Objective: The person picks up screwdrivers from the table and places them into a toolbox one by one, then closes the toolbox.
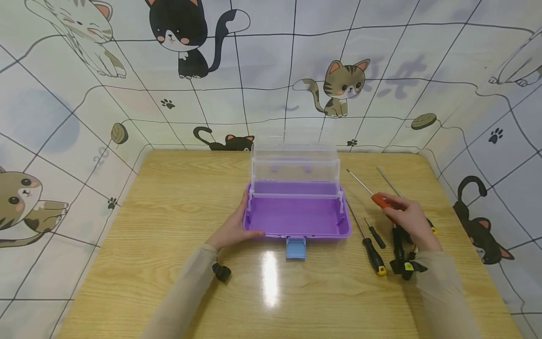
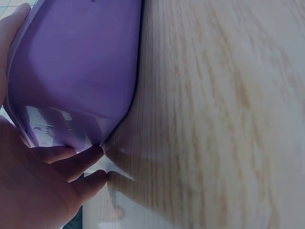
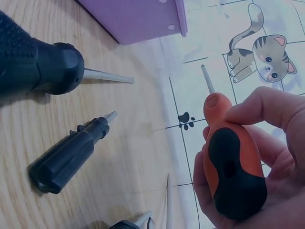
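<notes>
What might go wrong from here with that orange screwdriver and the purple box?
The right hand could nudge the small black screwdriver or the others lying close by.

The orange screwdriver has a long shaft, which might catch the clear lid if swung towards the purple box.

The lid stands open, so if it fell, it might nip the left hand, whose thumb is at the front rim.

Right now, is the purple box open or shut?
Open. The purple box's clear lid stands up at the back, you can see right inside, and the blue latch sticks out in front, unfastened.
</notes>
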### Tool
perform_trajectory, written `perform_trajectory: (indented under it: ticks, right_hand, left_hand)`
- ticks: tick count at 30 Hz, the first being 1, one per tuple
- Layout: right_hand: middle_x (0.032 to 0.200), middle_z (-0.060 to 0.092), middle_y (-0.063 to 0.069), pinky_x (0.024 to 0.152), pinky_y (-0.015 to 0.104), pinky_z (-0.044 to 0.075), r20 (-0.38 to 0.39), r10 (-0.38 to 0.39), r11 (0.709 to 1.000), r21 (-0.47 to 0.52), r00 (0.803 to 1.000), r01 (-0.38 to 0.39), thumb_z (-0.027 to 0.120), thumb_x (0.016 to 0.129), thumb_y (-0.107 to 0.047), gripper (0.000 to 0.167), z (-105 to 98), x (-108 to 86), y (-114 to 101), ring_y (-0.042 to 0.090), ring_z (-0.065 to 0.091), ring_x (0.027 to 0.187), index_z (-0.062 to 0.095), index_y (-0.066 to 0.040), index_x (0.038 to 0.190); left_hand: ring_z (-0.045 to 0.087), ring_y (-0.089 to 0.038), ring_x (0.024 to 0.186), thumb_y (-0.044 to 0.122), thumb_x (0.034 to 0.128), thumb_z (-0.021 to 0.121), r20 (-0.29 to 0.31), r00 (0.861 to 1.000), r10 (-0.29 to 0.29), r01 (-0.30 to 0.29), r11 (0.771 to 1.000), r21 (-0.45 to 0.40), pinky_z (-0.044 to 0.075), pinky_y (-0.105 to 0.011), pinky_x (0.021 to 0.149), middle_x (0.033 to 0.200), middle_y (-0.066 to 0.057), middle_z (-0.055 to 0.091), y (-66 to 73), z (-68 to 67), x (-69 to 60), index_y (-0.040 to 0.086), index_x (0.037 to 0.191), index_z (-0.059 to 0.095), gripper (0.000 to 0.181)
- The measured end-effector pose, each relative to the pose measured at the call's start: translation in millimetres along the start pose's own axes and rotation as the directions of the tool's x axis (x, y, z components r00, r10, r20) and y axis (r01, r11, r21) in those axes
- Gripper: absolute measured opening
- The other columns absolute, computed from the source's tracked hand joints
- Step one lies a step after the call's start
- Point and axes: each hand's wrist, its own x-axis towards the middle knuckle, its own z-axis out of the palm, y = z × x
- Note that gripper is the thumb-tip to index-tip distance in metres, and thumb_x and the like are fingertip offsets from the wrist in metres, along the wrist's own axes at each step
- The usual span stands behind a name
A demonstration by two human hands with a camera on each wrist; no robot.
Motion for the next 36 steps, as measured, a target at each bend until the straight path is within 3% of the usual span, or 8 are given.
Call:
perform_trajectory:
  ticks: [4, 12, 20, 25, 27, 32, 36]
  right_hand:
    - [0.126, 0.051, 0.012, 0.068, 0.022, 0.045, -0.019, 0.007, 1.0, 0.008, 1.0, -0.007, 0.058, 0.097, -0.02, 0.049, -1.0, -1.6, -1.9, 0.013, 0.046, 0.094, 0.047, -0.005, 0.143]
    - [0.109, 0.053, -0.018, 0.071, 0.015, 0.046, -0.065, -0.04, 0.995, 0.086, 0.997, 0.046, 0.061, 0.096, -0.022, 0.046, -1.9, -5.8, -6.4, 0.006, 0.049, 0.095, 0.053, -0.006, 0.139]
    - [0.108, 0.055, -0.024, 0.073, 0.012, 0.046, -0.099, -0.05, 0.987, 0.147, 0.994, 0.064, 0.063, 0.095, -0.019, 0.043, -1.1, -8.5, -9.3, 0.003, 0.051, 0.096, 0.057, -0.009, 0.136]
    - [0.107, 0.06, -0.019, 0.069, 0.014, 0.05, -0.102, -0.058, 0.96, 0.268, 0.993, 0.083, 0.063, 0.095, -0.014, 0.037, -0.1, -7.7, -11.2, 0.004, 0.056, 0.088, 0.062, -0.01, 0.131]
    - [0.105, 0.063, -0.016, 0.065, 0.016, 0.051, -0.102, -0.068, 0.946, 0.31, 0.992, 0.096, 0.063, 0.094, -0.011, 0.035, 0.7, -7.1, -12.3, 0.005, 0.058, 0.083, 0.064, -0.009, 0.129]
    - [0.102, 0.064, -0.014, 0.06, 0.016, 0.051, -0.119, -0.086, 0.952, 0.284, 0.989, 0.117, 0.066, 0.092, -0.007, 0.035, 3.0, -6.5, -16.2, 0.004, 0.059, 0.077, 0.065, -0.006, 0.126]
    - [0.103, 0.062, -0.014, 0.062, 0.015, 0.052, -0.116, -0.084, 0.965, 0.239, 0.99, 0.11, 0.068, 0.091, -0.011, 0.037, 4.6, -8.2, -22.1, 0.003, 0.059, 0.08, 0.064, -0.005, 0.127]
  left_hand:
    - [0.019, -0.037, 0.141, 0.016, 0.0704, 0.087, -0.003, 1.0, -0.011, 0.011, 1.0, 0.003, 0.022, -0.053, 0.111, 0.16, -0.011, -0.001, 0.8, 0.2, -0.9, 0.023, 0.154, -0.014, 0.132]
    - [0.019, -0.038, 0.141, 0.017, 0.0703, 0.087, -0.007, 1.0, -0.021, 0.021, 1.0, 0.006, 0.022, -0.054, 0.11, 0.16, -0.012, -0.001, 0.7, 0.4, -1.2, 0.024, 0.153, -0.014, 0.132]
    - [0.023, -0.042, 0.139, 0.017, 0.0705, 0.087, -0.006, 1.0, -0.019, 0.019, 1.0, -0.003, 0.024, -0.054, 0.109, 0.16, -0.012, 0.001, 0.2, 1.3, -1.0, 0.025, 0.154, -0.014, 0.131]
    - [0.027, -0.047, 0.136, 0.015, 0.07, 0.087, -0.004, 1.0, -0.016, 0.016, 0.999, -0.033, 0.027, -0.055, 0.108, 0.16, -0.013, 0.0, -2.9, 1.8, -0.6, 0.025, 0.153, -0.014, 0.131]
    - [0.028, -0.043, 0.137, 0.018, 0.0688, 0.089, -0.012, 1.0, -0.025, 0.025, 0.999, -0.028, 0.028, -0.054, 0.108, 0.16, -0.007, -0.001, -14.4, 3.7, 2.1, 0.031, 0.153, -0.014, 0.133]
    - [0.029, -0.035, 0.138, 0.027, 0.0647, 0.091, -0.033, 0.999, -0.037, 0.037, 0.999, -0.014, 0.029, -0.052, 0.108, 0.16, 0.004, 0.0, -43.8, 8.8, 8.4, 0.043, 0.15, -0.015, 0.137]
    - [0.029, -0.036, 0.138, 0.029, 0.064, 0.091, -0.036, 0.999, -0.04, 0.039, 0.999, -0.014, 0.028, -0.053, 0.108, 0.161, 0.002, 0.0, -45.1, 9.0, 7.9, 0.044, 0.15, -0.015, 0.137]
